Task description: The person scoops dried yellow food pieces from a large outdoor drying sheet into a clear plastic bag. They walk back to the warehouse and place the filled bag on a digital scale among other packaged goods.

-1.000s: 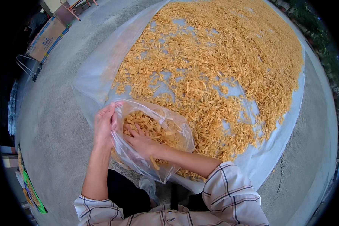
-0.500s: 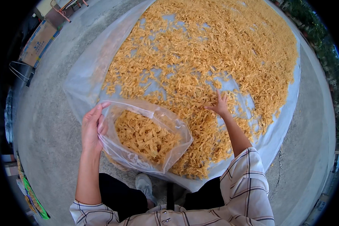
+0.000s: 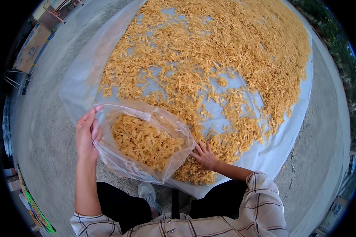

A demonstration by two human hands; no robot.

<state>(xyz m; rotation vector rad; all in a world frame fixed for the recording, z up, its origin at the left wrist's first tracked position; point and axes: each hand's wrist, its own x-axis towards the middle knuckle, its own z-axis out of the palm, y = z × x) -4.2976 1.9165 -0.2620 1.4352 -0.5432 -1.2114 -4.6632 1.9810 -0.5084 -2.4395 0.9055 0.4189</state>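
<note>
My left hand [image 3: 87, 132] grips the rim of a clear plastic bag [image 3: 171, 111], fingers and thumb pinched on its left edge. The bag's mouth faces up, and a heap of yellow-brown dried strips [image 3: 144, 140] fills much of it. Just right of the bag, my right hand [image 3: 206, 158] lies palm down with fingers spread over loose dried strips [image 3: 197, 173]. Its fingertips are close to the bag's right corner; whether they touch it I cannot tell. The strips' exact kind is not clear.
A wide layer of the same strips [image 3: 225, 39] covers a pale plastic sheet [image 3: 81, 71] on concrete ground [image 3: 47, 130]. Bare sheet shows ahead of my right hand. A cardboard box [image 3: 33, 48] stands at the far left. My shoe [image 3: 147, 192] is beside the sheet's near edge.
My right hand has swept back toward me and left, up to the bag, leaving a bared patch of sheet. My left hand still holds the bag's rim.
</note>
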